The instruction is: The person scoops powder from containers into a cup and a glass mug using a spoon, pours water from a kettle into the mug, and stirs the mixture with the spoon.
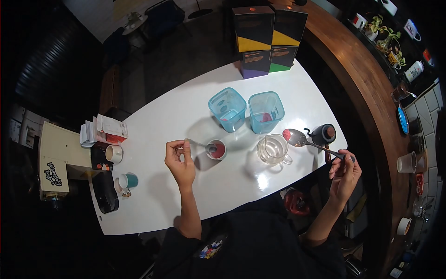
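Observation:
My left hand pinches the handle of a small spoon. The spoon's bowl end is inside a small white cup with dark pink contents. My right hand grips the end of a larger metal spoon, held out over the table's right side. Some pink stuff clings to the tip of its bowl. Beneath and left of that spoon is a clear glass jug with a handle. Two translucent blue containers stand behind, and pink material shows in the right-hand one.
A black gooseneck kettle sits at the white table's right edge. Dark boxes are stacked at the far end. On the left are a cream-coloured machine, paper packets, a white cup and a teal cup.

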Motion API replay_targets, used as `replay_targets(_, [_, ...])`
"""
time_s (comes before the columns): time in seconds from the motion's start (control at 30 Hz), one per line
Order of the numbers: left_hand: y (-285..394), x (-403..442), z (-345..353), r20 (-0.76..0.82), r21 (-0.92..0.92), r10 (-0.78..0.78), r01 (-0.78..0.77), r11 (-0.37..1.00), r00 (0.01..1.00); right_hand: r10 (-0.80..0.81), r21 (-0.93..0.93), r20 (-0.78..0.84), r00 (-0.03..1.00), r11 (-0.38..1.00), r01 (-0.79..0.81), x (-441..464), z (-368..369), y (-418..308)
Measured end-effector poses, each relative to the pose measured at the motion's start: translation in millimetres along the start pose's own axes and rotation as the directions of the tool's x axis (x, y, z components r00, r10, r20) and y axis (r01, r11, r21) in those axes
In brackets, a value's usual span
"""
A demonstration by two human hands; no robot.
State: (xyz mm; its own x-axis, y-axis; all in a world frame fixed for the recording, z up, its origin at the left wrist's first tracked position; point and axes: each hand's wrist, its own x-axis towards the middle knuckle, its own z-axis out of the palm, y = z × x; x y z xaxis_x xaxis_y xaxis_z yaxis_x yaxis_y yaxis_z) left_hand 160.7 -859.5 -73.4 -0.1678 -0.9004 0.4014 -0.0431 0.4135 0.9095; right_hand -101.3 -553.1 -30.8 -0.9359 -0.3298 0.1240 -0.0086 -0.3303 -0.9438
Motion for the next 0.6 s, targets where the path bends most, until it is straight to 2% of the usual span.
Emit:
replay_targets(0.27, [-13,-9,13,0.075,0.104,-0.018,0.01,0.994,0.997,0.033,-0.027,0.028,0.999,0.999,-0.032,-3,3,2])
replay_targets(0.33, [-14,-10,15,0.095,0.183,-0.026,0.008,0.983,0.995,0.031,-0.038,0.022,0.999,0.999,-0.03,-5,5,1])
replay_targets(0.43, [-16,-11,18,0.106,0.207,0.018,-0.04,0.977,0.994,0.017,-0.067,0.034,0.999,0.998,-0.014,-7,9,-1])
replay_targets(0.6, [-18,-14,20,0.11,0.244,-0.014,-0.014,0.97,0.994,0.005,-0.107,0.033,0.999,0.994,-0.002,-9,12,-2])
